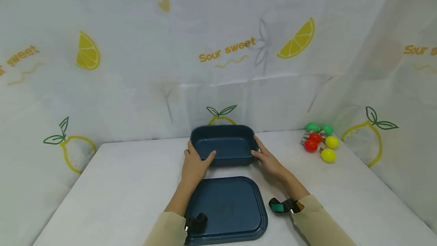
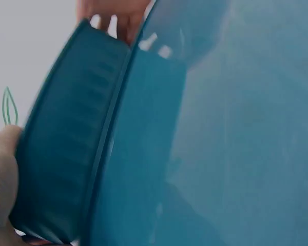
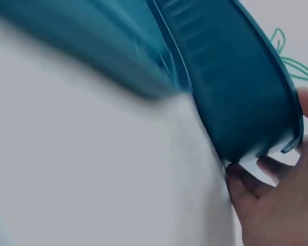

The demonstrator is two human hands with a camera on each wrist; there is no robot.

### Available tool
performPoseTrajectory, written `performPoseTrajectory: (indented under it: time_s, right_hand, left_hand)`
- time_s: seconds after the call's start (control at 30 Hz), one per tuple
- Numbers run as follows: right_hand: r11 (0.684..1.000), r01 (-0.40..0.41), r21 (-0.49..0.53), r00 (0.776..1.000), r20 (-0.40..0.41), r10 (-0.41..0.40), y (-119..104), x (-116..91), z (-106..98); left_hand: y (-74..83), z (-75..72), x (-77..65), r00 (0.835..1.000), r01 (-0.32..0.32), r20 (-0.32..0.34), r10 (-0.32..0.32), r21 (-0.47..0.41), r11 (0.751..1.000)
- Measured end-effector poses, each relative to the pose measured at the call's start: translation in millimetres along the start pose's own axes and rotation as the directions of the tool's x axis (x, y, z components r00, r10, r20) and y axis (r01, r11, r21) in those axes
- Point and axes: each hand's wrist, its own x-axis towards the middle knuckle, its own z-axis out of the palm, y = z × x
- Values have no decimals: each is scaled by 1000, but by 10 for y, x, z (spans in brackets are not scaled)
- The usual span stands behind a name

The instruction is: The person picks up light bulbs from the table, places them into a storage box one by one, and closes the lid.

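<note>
A dark blue rectangular box (image 1: 223, 148) with rounded corners is held near the table's back edge, its open side up. My left hand (image 1: 196, 165) grips its left end, with the thumb at the front wall. At the right end my right hand (image 1: 270, 162) grips the box by the rim and side; the right wrist view shows its curled fingers (image 3: 246, 192) under the box's corner (image 3: 236, 92). Whether the box touches the table cannot be told. In front of it lies a flat dark blue lid (image 1: 227, 208) with a ridged rim, partly behind my left forearm.
Several green, red and yellow bulbs (image 1: 328, 155) with metal screw bases lie in a group at the back right of the white table (image 1: 136, 193). White cloth (image 1: 136, 98) printed with lemons hangs behind and along the sides. Straps with dark devices (image 1: 285, 205) sit on both wrists.
</note>
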Motion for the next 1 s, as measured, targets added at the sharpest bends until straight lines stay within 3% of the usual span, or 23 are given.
performPoseTrajectory:
  time_s: [0.17, 0.3, 0.37, 0.47, 0.63, 1.0]
  right_hand:
    - [997, 27, -67, 996, -87, -33, 123, -137, -63]
    - [988, 38, -149, 982, -178, -64, 177, -208, 10]
    - [984, 24, -179, 975, -215, -63, 184, -228, 34]
    - [981, 5, -194, 966, -253, -55, 180, -241, 42]
    - [984, 3, -180, 964, -262, -51, 174, -203, 39]
    - [988, -36, -149, 955, -297, -10, 155, -55, 115]
  left_hand:
    - [53, 33, -80, 996, -20, 81, 23, -35, 999]
    - [-124, 10, -42, 995, -41, 86, 56, -172, 984]
    - [-239, 16, -6, 992, -65, 84, 91, -272, 960]
    - [-368, 39, 41, 984, -91, 115, 138, -343, 935]
    - [-428, 32, 85, 973, -132, 137, 186, -335, 933]
    - [-488, -51, 209, 974, -143, 134, 183, -262, 954]
